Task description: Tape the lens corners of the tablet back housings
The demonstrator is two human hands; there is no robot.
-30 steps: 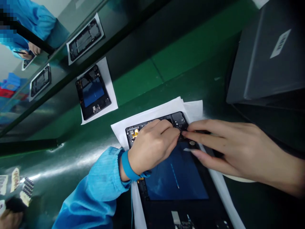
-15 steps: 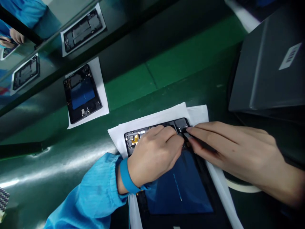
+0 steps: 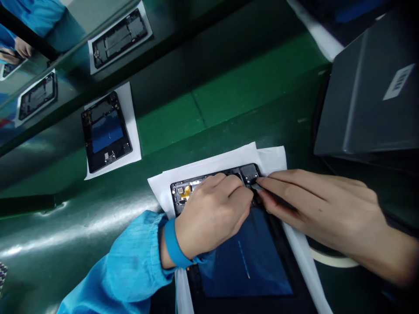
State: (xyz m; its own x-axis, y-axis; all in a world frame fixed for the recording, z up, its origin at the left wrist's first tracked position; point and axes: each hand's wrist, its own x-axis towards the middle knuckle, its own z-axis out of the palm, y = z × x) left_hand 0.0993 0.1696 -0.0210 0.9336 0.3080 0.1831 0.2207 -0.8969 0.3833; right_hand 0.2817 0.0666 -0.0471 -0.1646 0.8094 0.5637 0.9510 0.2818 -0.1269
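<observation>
Fingertips (image 3: pixel 262 181) of the right hand (image 3: pixel 322 205) pinch a small grey sliver (image 3: pixel 256 186); what it is, the view leaves too small to tell. Just left of it, the left hand (image 3: pixel 212 213) is bunched, knuckles up, its fingertips hidden low at the tablet (image 3: pixel 278 244), so whether they grip anything I cannot tell. Both hands work at the tablet's far right, beside a black module (image 3: pixel 250 174) in that corner.

The spot is tight and half covered, so the step seems to ask for small finger movements, the sliver held low and near its tip, and light pressure. The left hand would serve best as a steady brace, weight kept off the blue panel (image 3: pixel 242 270) and the gold flex (image 3: pixel 186 192) at far left. The wristband (image 3: pixel 176 244) and sleeve (image 3: pixel 131 261) ought to ride clear of the parts. The paper (image 3: pixel 209 160) beneath could slip on the green bench (image 3: pixel 173 131), so pressing straight down looks safer than pushing sideways.

Farther out, a pale ring (image 3: pixel 337 260) lies right, by the right wrist, with a grey box (image 3: pixel 347 96) beyond. A second tablet (image 3: pixel 108 131) rests on paper at far left.
</observation>
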